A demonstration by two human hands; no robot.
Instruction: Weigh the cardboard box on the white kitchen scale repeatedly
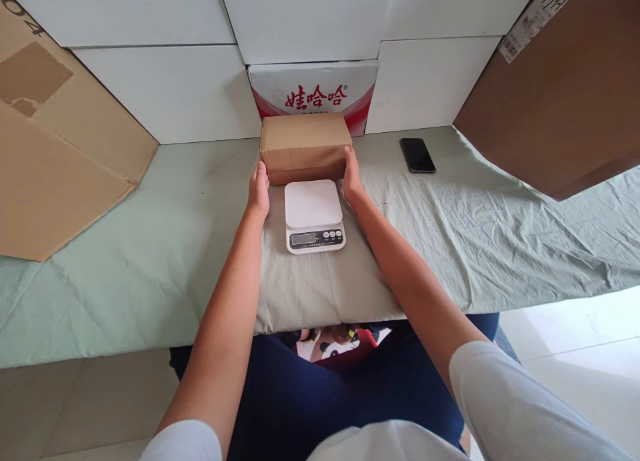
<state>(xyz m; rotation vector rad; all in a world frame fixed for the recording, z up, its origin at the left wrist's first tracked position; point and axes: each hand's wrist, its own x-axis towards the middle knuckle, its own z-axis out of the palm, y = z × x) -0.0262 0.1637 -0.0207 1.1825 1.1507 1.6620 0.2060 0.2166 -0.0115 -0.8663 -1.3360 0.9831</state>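
A closed brown cardboard box (306,141) stands at the back middle of the cloth-covered table. My left hand (259,189) presses against its left end, and my right hand (352,174) grips its right end, so the box is held between both. Some of the fingers are hidden along its sides. Just in front of the box, between my forearms, lies a white digital kitchen scale (314,211). Its platform is bare, and its small display looks blank, with several round buttons beside it.
A black smartphone (417,155) lies to the right. Behind the box stands a white-and-red printed carton (315,81) against white panels (310,21). Large cardboard sheets (75,141) (560,94) flank the table on both sides. The green cloth (150,247) is wrinkled at right.
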